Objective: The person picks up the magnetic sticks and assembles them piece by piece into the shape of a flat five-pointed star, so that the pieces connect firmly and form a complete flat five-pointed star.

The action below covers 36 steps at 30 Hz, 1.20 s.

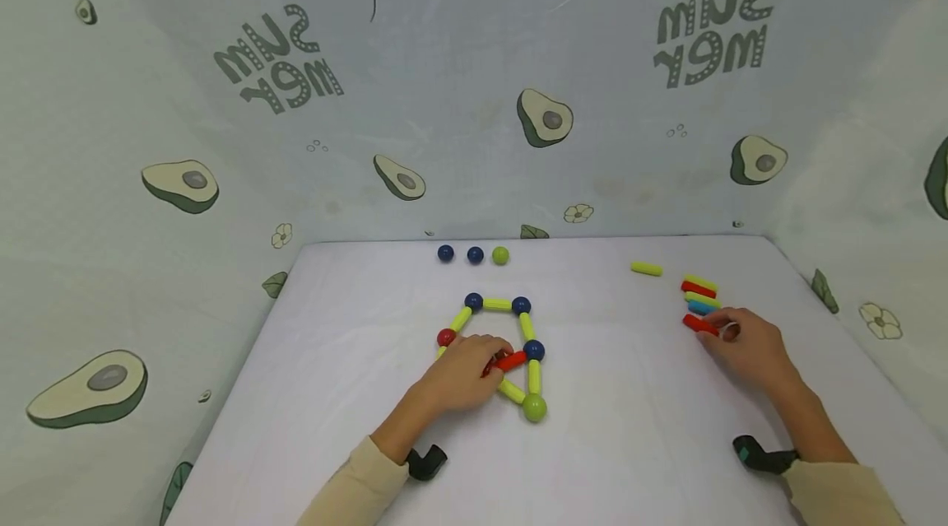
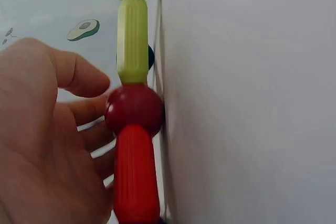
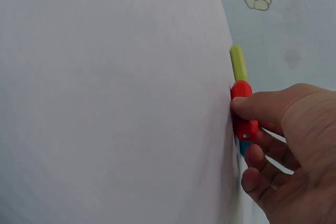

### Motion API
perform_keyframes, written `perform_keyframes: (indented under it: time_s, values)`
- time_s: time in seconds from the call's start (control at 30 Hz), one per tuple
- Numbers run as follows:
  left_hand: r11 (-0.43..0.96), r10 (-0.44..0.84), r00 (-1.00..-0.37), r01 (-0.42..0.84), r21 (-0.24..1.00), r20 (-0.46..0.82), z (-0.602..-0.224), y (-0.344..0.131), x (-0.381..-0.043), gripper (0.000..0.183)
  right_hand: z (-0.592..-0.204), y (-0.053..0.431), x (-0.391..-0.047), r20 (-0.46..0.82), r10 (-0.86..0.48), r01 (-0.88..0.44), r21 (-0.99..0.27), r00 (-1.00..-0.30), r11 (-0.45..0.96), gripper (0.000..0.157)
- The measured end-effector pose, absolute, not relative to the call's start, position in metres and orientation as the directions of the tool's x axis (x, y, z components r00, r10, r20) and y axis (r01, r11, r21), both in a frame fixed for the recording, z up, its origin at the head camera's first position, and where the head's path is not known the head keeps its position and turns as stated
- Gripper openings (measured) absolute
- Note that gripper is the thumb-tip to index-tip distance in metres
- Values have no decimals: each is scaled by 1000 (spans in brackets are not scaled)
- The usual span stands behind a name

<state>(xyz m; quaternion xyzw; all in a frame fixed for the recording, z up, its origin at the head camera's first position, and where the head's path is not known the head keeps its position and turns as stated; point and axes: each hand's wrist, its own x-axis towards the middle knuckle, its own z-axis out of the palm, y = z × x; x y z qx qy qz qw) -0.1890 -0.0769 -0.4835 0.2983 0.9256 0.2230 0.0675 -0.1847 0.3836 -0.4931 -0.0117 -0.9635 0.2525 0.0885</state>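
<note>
My left hand (image 1: 467, 374) is at the near end of a magnetic stick-and-ball frame, around a red ball (image 2: 135, 109). The thumb lies at the ball's edge in the left wrist view, and the other fingers bend loosely behind it. From this ball run a red stick (image 1: 511, 360) and a yellow-green stick (image 2: 133, 38). The red stick leads to a dark blue ball (image 1: 534, 351), the other to a green ball (image 1: 534, 407). At the right, my right hand (image 1: 751, 345) pinches another red stick (image 3: 243, 111) between thumb and fingers, beside a blue stick (image 1: 702, 307).
More yellow-green and red sticks (image 1: 699, 288) lie just beyond my right hand, with a lone yellow-green stick (image 1: 647, 269) farther left. Two dark blue balls (image 1: 475, 255) and a green ball (image 1: 500, 255) stand near the back edge. A patterned cloth wall (image 1: 474, 98) rises behind the white table (image 1: 607, 427).
</note>
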Motion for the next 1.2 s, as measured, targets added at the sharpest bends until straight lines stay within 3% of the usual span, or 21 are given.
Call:
perform_keyframes:
  time_s: [0.23,0.8,1.2]
  values:
    - [728,550,-834,505,463,44,-484,-67,-190,32,-486,353,-184,109,-21,-75,-518,-994,852,33]
    - [708,556,-831,473,524,-2,-487,-69,-191,30,-478,253,-182,97,-251,-257,-606,-963,753,28]
    - [660,629,-774,585,472,80,-487,-71,-193,25,-483,214,-180,84,-385,-342,-655,-919,674,26]
